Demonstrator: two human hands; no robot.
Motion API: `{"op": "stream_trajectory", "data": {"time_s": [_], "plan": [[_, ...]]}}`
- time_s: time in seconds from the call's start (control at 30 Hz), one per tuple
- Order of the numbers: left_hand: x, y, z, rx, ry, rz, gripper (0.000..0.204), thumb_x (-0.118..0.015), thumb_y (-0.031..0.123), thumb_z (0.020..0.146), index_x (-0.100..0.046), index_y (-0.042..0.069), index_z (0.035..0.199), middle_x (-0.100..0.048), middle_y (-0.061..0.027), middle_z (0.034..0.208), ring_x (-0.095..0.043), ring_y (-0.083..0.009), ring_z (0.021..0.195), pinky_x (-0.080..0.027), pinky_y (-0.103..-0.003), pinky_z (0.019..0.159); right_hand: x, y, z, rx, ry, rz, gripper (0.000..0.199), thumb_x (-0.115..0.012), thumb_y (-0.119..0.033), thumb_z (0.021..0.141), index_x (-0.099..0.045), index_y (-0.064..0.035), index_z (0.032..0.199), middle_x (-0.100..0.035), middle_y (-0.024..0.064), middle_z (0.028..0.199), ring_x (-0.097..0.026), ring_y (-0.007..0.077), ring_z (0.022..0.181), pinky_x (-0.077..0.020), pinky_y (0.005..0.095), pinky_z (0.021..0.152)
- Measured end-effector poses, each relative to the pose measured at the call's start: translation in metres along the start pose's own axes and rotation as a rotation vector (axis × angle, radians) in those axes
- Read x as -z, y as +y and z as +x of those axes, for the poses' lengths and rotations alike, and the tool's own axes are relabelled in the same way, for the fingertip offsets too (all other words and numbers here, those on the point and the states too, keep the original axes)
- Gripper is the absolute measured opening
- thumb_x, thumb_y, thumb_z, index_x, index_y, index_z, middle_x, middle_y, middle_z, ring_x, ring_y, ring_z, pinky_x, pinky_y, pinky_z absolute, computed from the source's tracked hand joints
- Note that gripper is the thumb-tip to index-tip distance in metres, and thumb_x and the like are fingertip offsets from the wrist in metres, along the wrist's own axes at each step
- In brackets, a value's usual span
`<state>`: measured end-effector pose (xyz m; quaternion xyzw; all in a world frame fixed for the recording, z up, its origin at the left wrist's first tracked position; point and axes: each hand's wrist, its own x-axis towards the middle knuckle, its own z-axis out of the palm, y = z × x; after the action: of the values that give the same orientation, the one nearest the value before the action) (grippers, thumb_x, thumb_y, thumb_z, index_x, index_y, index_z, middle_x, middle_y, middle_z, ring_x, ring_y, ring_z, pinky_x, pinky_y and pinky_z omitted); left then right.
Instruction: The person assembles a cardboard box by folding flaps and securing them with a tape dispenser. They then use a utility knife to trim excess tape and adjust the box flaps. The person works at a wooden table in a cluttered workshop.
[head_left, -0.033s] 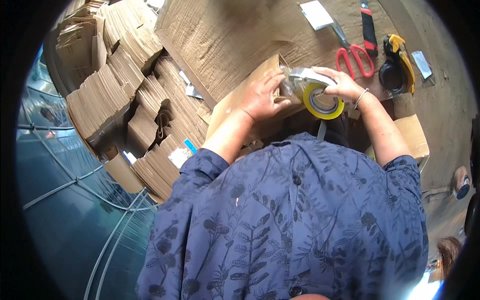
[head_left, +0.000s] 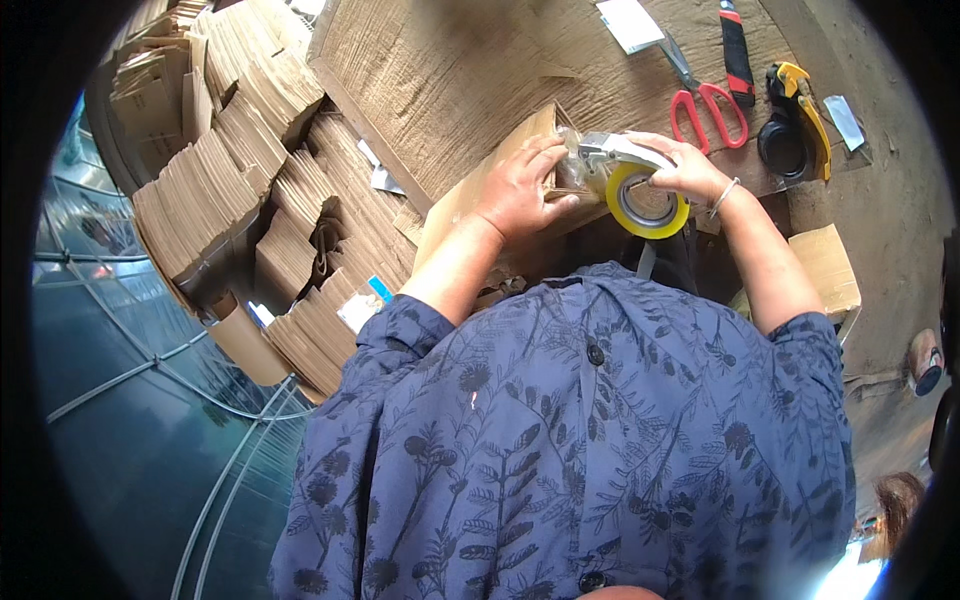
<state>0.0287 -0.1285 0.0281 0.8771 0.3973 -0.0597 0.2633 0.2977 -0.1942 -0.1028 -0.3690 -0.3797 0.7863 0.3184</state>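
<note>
Right grip [head_left: 688,174] clasps metallic tape dispenser [head_left: 622,149]; left grip [head_left: 522,192] spread on cardboard box [head_left: 448,218]

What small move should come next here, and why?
Probably press the silver-and-yellow tape dispenser lightly against the end of the brown cardboard box: the right hand holds its head right by that end, and the left hand lies on the box, seemingly steadying it.

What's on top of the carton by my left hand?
The left hand rests on the carton. At its right end is the tape dispenser, held by the right hand. The surface beneath the left hand is covered; the carton's contents can't be seen.
</note>
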Motion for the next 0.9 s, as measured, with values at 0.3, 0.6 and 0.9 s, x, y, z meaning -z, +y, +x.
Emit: {"op": "stream_trajectory", "data": {"time_s": [0.3,0.6,0.9], "plan": [[-0.001,0.002,0.003,0.018,-0.058,-0.026,0.054,-0.075,0.035,0.075,-0.06,0.009,0.121,-0.057,-0.0108,0.132,-0.053,-0.0295,0.123,-0.044,-0.039,0.104,-0.067,0.028,-0.108,-0.093,0.31,-0.059,0.07,-0.064,-0.008,0.065,-0.054,-0.0083,0.134,-0.061,0.0095,0.131,-0.058,0.0171,0.118,-0.0428,0.03,0.103],[-0.012,-0.006,0.002,0.039,-0.046,0.026,0.054,-0.068,0.047,0.078,-0.06,0.014,0.12,-0.057,-0.0043,0.133,-0.053,-0.0242,0.124,-0.046,-0.037,0.101,-0.183,0.054,-0.161,-0.153,0.545,-0.062,0.069,-0.068,-0.013,0.068,-0.052,-0.0062,0.135,-0.055,0.0111,0.139,-0.055,0.0199,0.124,-0.0404,0.0309,0.107],[-0.006,0.003,0.004,0.15,-0.12,0.063,0.064,-0.062,0.056,0.081,-0.058,0.013,0.128,-0.057,-0.0074,0.134,-0.056,-0.0262,0.12,-0.046,-0.036,0.1,-0.16,0.06,-0.057,-0.208,0.22,-0.495,0.058,-0.066,-0.019,0.07,-0.059,-0.0066,0.126,-0.069,0.0115,0.106,-0.066,0.022,0.095,-0.0528,0.0334,0.086]]}}
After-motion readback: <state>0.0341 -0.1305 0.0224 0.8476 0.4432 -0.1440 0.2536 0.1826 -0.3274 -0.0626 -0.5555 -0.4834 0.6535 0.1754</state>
